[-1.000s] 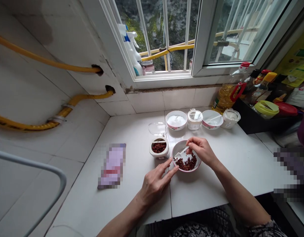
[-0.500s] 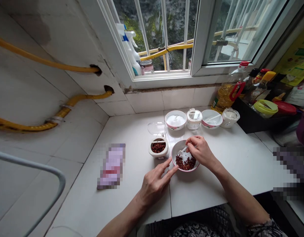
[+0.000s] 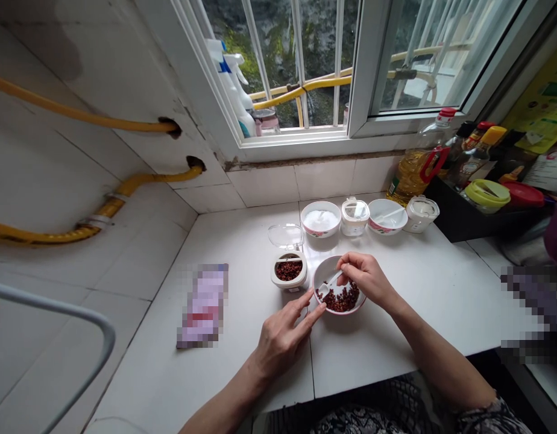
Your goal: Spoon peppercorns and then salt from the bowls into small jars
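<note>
Nearer the left rim than in the earlier frame, the head of the white spoon [image 3: 333,281] now sits by the dark red grains [image 3: 344,298] in the near bowl [image 3: 326,269], right of the frame's center. Its handle is pinched in the closed fingers of the right hand [image 3: 366,280]. Lower down, the left hand [image 3: 281,334] has its fingers spread and extended, tips touching the bowl's left rim (gripping nothing). Just left of that bowl stands an open jar [image 3: 289,286] of similar grains, its clear lid [image 3: 285,236] tipped back; farther left, a blurred purple packet [image 3: 205,301] lies on the white desk [image 3: 364,358]. Beyond, from center to right, come a bowl of white granules [image 3: 321,231], a lidded jar [image 3: 354,228], a bowl with a pale spoon [image 3: 386,229] and another jar [image 3: 418,223]. Behind these, at upper right, an oil bottle [image 3: 407,175] stands below the window frame [image 3: 305,147].
</note>
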Motion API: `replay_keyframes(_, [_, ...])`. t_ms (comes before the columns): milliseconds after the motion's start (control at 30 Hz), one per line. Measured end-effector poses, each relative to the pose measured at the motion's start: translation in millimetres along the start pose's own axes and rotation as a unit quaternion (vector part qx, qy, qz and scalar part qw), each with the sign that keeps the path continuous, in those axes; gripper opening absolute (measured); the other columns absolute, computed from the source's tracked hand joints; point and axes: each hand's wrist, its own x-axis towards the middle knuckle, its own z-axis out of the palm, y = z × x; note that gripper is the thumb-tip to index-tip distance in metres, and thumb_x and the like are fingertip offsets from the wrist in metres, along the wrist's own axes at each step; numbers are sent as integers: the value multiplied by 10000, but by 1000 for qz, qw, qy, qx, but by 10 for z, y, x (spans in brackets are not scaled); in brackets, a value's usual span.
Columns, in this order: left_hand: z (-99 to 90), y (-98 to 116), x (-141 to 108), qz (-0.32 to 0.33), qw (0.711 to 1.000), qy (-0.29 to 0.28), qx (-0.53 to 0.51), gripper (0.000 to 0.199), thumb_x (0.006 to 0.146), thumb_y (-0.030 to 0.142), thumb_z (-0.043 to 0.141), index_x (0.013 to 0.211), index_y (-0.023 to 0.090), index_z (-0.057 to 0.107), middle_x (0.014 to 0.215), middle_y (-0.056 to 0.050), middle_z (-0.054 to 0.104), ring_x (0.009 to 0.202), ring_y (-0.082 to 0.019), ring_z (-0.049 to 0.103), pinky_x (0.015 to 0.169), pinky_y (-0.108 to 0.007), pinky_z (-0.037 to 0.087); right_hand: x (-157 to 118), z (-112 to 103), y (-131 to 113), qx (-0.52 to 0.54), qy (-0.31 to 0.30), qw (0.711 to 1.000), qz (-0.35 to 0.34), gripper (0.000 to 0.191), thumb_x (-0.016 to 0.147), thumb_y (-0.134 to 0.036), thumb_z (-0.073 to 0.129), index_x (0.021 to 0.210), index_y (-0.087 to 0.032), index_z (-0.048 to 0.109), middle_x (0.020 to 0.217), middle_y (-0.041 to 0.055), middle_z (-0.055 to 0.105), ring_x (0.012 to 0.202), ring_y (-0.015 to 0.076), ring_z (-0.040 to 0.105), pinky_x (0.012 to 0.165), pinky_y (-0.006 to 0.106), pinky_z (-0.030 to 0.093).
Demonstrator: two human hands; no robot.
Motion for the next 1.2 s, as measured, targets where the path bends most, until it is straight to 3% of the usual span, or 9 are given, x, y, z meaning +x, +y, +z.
replay_keyframes(267, [1, 7, 19, 0, 1000, 1, 3, 397, 943, 35, 446, 1262, 180, 634, 1317, -175, 615, 1057, -200, 677, 739, -261, 596, 9, 14, 13, -23, -2, 1000, -8, 101, 770, -194, 507, 705, -196, 585, 532, -9, 680, 534, 146, 653, 563, 240, 479])
replay_keyframes(567, [-5, 2, 9, 1, 1000, 3, 5, 450, 944, 39, 443, 1332, 213, 591, 1352, -160, 601, 1084, -197, 676, 783, -272, 604, 18, -74, 22, 31, -38, 998, 39, 93, 743, -223, 532, 704, -183, 607, 540, 4, 688, 526, 144, 633, 564, 244, 488])
replay_keyframes(833, [-17, 5, 26, 4, 1000, 2, 6, 414, 949, 45, 436, 1291, 190, 619, 1322, -174, 617, 1068, -200, 679, 783, -282, 604, 48, -114, 8, 84, -5, 995, 46, 76, 703, -228, 579, 684, -173, 627, 518, 12, 685, 505, 153, 626, 542, 245, 475])
replay_keyframes(1067, [-20, 11, 35, 6, 1000, 3, 8, 401, 930, 21, 444, 1248, 169, 639, 1311, -181, 619, 1047, -197, 676, 755, -270, 596, 76, -126, 11, 116, -3, 992, 42, 110, 692, -289, 602, 686, -182, 625, 523, 11, 694, 504, 159, 633, 588, 281, 507])
replay_keyframes(1200, [-2, 5, 14, 5, 1000, 4, 11, 394, 940, 38, 445, 1255, 176, 637, 1312, -181, 618, 1046, -195, 672, 758, -271, 596, 98, -96, -25, 116, 33, 993, 14, 145, 732, -332, 608, 741, -188, 619, 567, 14, 711, 552, 167, 659, 638, 303, 536])
